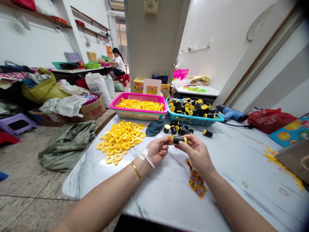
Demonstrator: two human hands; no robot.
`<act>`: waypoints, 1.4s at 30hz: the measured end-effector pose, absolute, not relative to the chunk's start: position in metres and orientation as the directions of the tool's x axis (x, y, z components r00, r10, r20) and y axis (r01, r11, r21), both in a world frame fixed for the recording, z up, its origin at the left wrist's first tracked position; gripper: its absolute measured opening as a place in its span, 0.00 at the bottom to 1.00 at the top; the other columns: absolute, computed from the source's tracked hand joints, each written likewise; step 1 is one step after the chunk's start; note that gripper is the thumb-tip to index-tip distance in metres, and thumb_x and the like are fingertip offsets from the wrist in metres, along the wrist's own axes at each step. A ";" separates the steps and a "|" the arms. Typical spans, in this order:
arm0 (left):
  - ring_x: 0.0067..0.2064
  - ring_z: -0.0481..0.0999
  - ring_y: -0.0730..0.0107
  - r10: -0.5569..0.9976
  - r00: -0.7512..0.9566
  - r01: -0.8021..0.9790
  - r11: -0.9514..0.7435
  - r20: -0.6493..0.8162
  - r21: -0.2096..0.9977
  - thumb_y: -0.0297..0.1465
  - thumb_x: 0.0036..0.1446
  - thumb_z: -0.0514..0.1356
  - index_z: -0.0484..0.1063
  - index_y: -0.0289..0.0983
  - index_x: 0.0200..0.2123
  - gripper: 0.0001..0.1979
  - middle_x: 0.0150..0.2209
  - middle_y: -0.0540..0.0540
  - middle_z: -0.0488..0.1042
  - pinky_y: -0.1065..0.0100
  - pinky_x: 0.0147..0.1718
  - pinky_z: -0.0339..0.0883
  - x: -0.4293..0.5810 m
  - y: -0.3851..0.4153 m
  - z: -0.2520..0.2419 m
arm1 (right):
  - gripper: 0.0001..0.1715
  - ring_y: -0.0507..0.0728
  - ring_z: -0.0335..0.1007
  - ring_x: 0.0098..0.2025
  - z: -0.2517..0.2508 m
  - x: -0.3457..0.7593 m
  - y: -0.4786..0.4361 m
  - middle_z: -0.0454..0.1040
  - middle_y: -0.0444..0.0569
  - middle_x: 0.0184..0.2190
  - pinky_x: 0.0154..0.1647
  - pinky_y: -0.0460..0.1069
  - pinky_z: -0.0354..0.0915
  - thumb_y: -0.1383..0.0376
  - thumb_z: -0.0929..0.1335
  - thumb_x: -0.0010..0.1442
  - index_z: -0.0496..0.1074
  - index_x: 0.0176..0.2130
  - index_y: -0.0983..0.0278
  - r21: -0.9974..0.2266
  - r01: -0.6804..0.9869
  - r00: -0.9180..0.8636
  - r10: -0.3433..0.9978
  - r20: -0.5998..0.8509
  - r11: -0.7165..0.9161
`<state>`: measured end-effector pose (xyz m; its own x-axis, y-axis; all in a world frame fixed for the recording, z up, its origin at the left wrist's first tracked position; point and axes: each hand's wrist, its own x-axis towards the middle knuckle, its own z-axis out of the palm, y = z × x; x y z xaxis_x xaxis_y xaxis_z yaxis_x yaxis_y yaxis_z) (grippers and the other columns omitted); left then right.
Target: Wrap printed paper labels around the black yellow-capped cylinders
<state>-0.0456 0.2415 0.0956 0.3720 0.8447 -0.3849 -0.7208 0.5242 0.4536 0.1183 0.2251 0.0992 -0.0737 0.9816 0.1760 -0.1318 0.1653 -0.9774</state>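
A white marble-patterned desk (231,183) occupies the foreground; a seated person (118,62) works at a separate desk far back in the room; on the near desk's far side stand a pink-rimmed plastic basket (138,96) heaped with yellow rings and a turquoise plastic basket (193,120) loaded with black cylinders capped in yellow; a blue power tool (231,112) lies just beyond the turquoise basket's right end, its cord trailing across the desk; a loose pile of yellow rings (119,141) sits left of the hands, and a dark teal cloth (154,128) lies just in front of the pink basket; a small group of loose black cylinders (177,128) stands near the turquoise basket, with one yellow-capped cylinder (207,133) lying apart to the right; printed paper packets (196,182) lie on the desk below the right hand; the left hand (156,149), wearing a pearl bracelet (147,159) and a gold bangle (136,170), and the right hand (195,153) are raised just above the desk; the fingers (164,145) of both hands are clamped on one black cylinder (178,140), held between them, with a yellow cap at its right end and a printed wrapper at its left.
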 end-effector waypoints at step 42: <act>0.14 0.59 0.87 0.863 0.369 -0.661 0.505 -0.345 0.555 0.25 0.64 0.54 0.70 0.30 0.33 0.08 0.28 0.45 0.73 0.82 0.07 0.43 -0.047 0.240 0.095 | 0.14 0.59 0.78 0.44 0.100 0.126 0.219 0.78 0.51 0.46 0.47 0.55 0.74 0.63 0.72 0.56 0.69 0.43 0.58 -0.858 0.224 -0.129 0.886 0.444 0.463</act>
<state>-0.0465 0.2397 0.0951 0.3689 0.8629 -0.3454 -0.6615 0.5048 0.5546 0.1256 0.2195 0.1002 -0.1295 0.8865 0.4443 0.2240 0.4627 -0.8578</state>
